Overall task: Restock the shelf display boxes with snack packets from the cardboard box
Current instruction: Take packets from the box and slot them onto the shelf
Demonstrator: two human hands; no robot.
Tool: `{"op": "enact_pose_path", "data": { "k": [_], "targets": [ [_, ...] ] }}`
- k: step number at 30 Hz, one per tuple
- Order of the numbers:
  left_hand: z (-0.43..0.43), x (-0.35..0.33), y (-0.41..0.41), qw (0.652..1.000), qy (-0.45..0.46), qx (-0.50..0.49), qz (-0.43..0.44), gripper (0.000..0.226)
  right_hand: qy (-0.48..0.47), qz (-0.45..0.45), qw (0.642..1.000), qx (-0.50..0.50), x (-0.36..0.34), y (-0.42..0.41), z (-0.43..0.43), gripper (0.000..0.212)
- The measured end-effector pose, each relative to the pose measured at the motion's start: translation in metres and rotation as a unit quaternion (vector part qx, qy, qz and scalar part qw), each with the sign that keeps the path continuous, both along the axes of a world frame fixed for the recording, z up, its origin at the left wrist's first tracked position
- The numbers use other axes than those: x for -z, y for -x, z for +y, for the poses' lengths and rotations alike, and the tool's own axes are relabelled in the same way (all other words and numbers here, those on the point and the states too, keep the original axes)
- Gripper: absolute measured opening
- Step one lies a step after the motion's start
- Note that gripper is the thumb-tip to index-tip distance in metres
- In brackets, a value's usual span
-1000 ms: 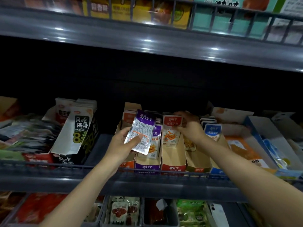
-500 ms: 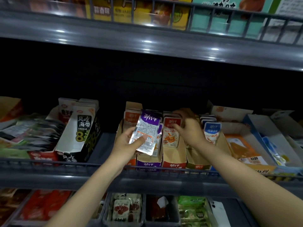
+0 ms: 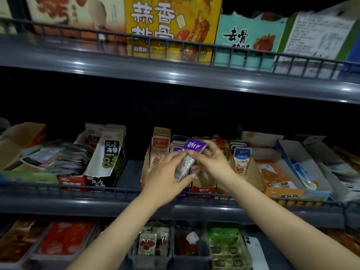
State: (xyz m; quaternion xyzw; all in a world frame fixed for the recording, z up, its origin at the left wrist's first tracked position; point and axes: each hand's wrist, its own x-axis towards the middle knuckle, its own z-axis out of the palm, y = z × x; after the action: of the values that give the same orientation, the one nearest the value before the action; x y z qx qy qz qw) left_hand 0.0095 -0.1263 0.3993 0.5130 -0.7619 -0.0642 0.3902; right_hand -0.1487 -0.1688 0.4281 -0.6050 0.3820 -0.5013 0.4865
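Head view | left hand (image 3: 167,172) fingers curled around purple-topped silver foil snack packet (image 3: 192,148) | right hand (image 3: 212,164) pinching its top | over narrow cardboard display boxes (image 3: 203,189)

Purple-topped silver packet (image 3: 190,154); yellow carton (image 3: 171,26); teal carton (image 3: 247,41).

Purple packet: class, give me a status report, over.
Left hand and right hand both grip purple packet. Packet held in front of display boxes, not yet slotted in. Nothing blocking the boxes.
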Motion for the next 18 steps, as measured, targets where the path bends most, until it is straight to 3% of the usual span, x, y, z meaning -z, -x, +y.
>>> {"op": "enact_pose_path", "data": {
  "k": [3,5,8,12,15,18],
  "targets": [
    [0.006,-0.003,-0.002,0.997,-0.042,0.041,0.049,0.047,0.029,0.031,0.999,-0.001,-0.006,-0.002,0.014,0.021],
    [0.013,-0.012,-0.004,0.983,-0.073,0.065,0.156,0.035,0.082,0.095,0.991,0.034,-0.011,-0.001,0.019,0.022],
    [0.022,-0.023,-0.005,0.927,-0.172,0.097,0.320,0.027,0.122,0.108,0.986,0.028,-0.022,0.002,0.027,0.035],
    [0.033,-0.027,-0.007,0.879,-0.221,0.116,0.406,0.025,0.090,0.084,0.991,-0.043,-0.034,0.003,0.032,0.059],
    [0.035,-0.026,-0.012,0.814,-0.268,0.136,0.498,0.023,0.091,0.088,0.991,-0.052,-0.039,0.000,0.032,0.063],
    [0.034,-0.023,-0.017,0.777,-0.289,0.151,0.538,0.030,0.081,0.089,0.991,-0.065,-0.040,-0.003,0.030,0.065]
  ]
}}
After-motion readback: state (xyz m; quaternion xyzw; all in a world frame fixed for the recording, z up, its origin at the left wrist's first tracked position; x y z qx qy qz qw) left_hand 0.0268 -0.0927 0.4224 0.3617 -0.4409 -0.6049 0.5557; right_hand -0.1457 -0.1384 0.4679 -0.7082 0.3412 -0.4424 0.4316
